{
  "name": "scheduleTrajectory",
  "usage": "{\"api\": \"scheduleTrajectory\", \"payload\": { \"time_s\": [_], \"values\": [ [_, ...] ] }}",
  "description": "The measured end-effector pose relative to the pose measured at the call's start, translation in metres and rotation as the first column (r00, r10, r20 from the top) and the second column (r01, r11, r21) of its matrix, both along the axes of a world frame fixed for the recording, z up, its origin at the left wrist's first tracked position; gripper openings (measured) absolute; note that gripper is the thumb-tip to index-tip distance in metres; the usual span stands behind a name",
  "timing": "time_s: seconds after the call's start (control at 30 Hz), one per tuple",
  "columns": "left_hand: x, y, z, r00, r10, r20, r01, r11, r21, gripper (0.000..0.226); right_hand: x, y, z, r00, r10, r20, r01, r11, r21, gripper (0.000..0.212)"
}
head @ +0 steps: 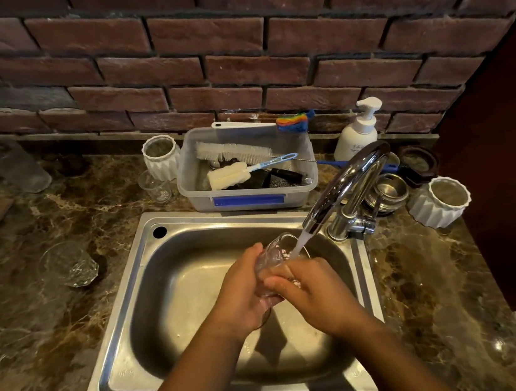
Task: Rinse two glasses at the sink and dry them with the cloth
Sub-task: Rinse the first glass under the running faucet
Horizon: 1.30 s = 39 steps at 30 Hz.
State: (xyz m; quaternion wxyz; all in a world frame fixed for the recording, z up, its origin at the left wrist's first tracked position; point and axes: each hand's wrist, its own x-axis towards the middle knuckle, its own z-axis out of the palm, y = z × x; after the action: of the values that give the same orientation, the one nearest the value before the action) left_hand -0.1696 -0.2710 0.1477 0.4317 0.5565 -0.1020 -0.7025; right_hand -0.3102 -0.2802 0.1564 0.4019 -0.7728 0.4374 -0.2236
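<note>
A clear glass (274, 255) is tilted over the steel sink (149, 275), its mouth under the running stream from the chrome tap (347, 183). My left hand (240, 296) grips the glass from the left and below. My right hand (311, 290) wraps its fingers round the glass from the right. A second clear faceted glass (67, 264) stands on the marble counter left of the sink. No cloth is in view.
Behind the sink sits a plastic tub (250, 196) of brushes, a small glass (155, 187) and a white ribbed vase (161, 157). A soap pump bottle (358, 133), steel bowls (387, 193) and another white ribbed pot (441, 202) stand right of the tap.
</note>
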Motion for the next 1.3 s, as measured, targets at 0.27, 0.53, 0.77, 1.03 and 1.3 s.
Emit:
{"api": "scheduleTrajectory", "payload": {
  "time_s": [0.27,0.53,0.77,1.03,1.3],
  "values": [
    [0.002,-0.006,0.0,0.994,-0.013,0.106,0.014,1.0,-0.004,0.035,0.0,0.008,0.0,1.0,-0.025,0.001,0.025,0.996,0.082,0.021],
    [0.003,0.005,-0.01,0.99,0.062,0.13,-0.035,0.978,-0.204,0.028,0.01,0.009,-0.003,0.992,-0.091,0.083,0.075,0.981,0.177,0.025],
    [0.018,-0.011,0.0,0.984,-0.14,-0.109,0.153,0.98,0.127,0.042,-0.002,0.008,0.0,0.982,0.1,-0.159,-0.105,0.994,-0.025,0.027],
    [-0.008,-0.001,-0.017,0.965,0.11,0.238,-0.017,0.932,-0.361,0.024,0.011,0.004,-0.001,0.962,-0.231,0.149,0.179,0.938,0.296,0.028],
    [0.013,-0.02,-0.001,0.98,-0.197,0.022,0.191,0.967,0.17,0.032,-0.007,0.002,0.002,0.966,0.139,-0.216,-0.153,0.987,-0.053,0.032]
  ]
}}
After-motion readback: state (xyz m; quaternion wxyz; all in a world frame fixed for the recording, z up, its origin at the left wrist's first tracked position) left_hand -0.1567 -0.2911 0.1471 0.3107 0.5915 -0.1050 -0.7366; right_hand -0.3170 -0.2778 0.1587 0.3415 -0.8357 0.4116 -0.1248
